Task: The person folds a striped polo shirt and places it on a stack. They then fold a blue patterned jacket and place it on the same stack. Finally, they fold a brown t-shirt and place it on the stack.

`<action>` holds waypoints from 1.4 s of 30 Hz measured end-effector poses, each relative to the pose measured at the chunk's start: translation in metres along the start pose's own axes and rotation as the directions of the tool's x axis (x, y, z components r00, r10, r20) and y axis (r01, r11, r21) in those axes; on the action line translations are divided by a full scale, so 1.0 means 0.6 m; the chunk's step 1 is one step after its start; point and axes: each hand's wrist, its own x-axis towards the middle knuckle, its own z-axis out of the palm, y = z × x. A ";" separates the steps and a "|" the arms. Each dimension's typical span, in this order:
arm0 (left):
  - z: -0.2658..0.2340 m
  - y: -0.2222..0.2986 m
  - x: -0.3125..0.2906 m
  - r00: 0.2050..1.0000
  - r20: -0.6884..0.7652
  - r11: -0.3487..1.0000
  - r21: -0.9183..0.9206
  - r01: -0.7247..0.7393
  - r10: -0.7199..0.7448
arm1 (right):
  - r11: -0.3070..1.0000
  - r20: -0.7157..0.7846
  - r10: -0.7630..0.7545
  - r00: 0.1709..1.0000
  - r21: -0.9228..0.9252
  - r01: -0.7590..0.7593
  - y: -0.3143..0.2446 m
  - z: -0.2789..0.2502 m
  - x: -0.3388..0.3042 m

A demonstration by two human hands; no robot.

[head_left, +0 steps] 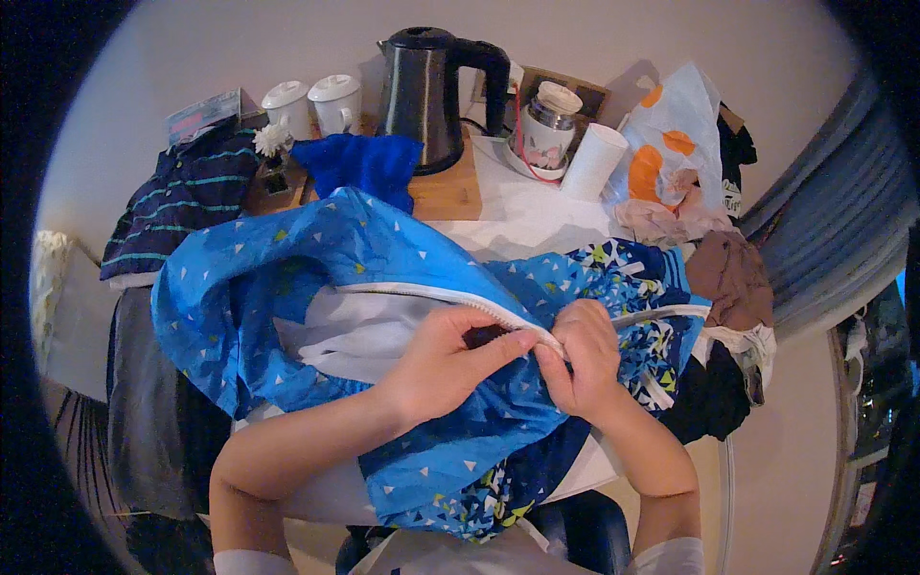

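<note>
A blue hooded jacket (412,235) with small white and lime triangles is spread over the table, its pale lining (369,331) showing inside the hood. With thumb and fingers, my left hand (450,364) pinches the jacket's white zipper (431,290) near the middle. Right beside it, my right hand (582,359) is closed on the same zipper edge; its fingers are curled and hide the zipper's end. A sleeve with a dense triangle pattern (632,278) lies to the right, and the lower part of the jacket drapes over the near table edge.
Behind the jacket stand a dark kettle (422,101), two white lidded cups (335,103), a flask (546,125) and a white paper roll (595,161). A blue cloth (359,163) lies before the kettle. Folded clothes (182,196) are at left; a plastic bag (671,134) and brown garment (733,278) at right.
</note>
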 end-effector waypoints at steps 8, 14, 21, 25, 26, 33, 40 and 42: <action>-0.011 0.022 0.000 0.999 -0.037 0.997 0.072 0.033 -0.031 | 0.990 -0.064 -0.080 0.995 -0.122 0.072 0.005 -0.031 0.004; -0.040 0.069 -0.003 0.995 -0.096 0.994 0.105 0.037 -0.027 | 0.946 -0.158 -0.079 0.984 -0.323 0.024 0.025 -0.082 -0.007; -0.104 0.091 0.014 0.977 -0.213 0.999 0.035 -0.017 0.024 | 0.912 -0.428 0.047 0.903 -0.350 -0.213 0.079 -0.135 -0.015; -0.111 0.099 0.014 0.974 -0.206 0.990 0.120 -0.073 0.097 | 0.887 -0.490 0.096 0.866 -0.354 -0.298 0.107 -0.157 -0.025; -0.109 0.098 0.014 0.975 -0.198 0.990 0.120 -0.077 0.100 | 0.880 -0.501 0.093 0.860 -0.363 -0.306 0.107 -0.159 -0.024; -0.092 0.101 0.005 0.989 -0.120 0.992 0.108 -0.068 0.081 | 0.877 -0.527 0.095 0.844 -0.357 -0.322 0.110 -0.173 -0.025; -0.084 0.105 -0.007 0.999 -0.046 1.000 0.010 0.012 -0.012 | 0.912 -0.558 0.275 0.783 -0.107 -0.397 0.139 -0.158 -0.035; -0.083 0.103 -0.008 0.999 -0.036 1.000 -0.010 0.022 -0.022 | 0.902 -0.549 0.301 0.779 -0.102 -0.420 0.141 -0.159 -0.038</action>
